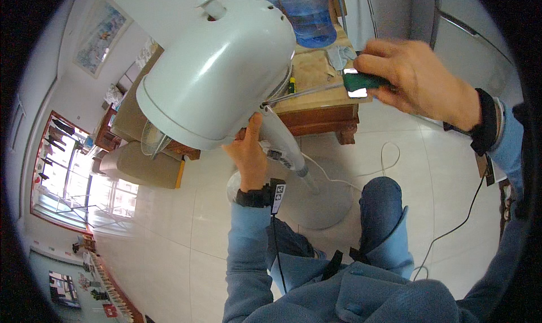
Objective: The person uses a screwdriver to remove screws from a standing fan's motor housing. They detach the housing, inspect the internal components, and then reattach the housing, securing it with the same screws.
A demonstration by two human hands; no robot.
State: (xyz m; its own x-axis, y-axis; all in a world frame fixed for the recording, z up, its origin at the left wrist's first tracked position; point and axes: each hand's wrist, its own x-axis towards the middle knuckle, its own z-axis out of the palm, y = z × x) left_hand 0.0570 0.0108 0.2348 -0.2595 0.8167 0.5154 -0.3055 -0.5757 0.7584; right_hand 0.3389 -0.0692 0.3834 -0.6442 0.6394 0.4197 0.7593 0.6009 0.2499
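A white pedestal fan (212, 80) stands in front of me, its rounded motor housing large in view and its neck running down to a round base (327, 210). My left hand (248, 156) grips the fan just under the housing, with the thumb up along the neck and the other fingers partly hidden. A screwdriver (360, 82) with a dark green handle is in my right hand (415, 77). Its long metal shaft points left, and the tip meets the joint between housing and neck. Slight blur softens the right hand's fingers.
Behind the fan stands a wooden table (319, 119) bearing a blue water jug (310, 18), a grey cloth (340, 57) and a small yellow-and-black object (292, 86). A white cord (333, 179) trails over the tiled floor. A brown sofa (141, 165) is at left.
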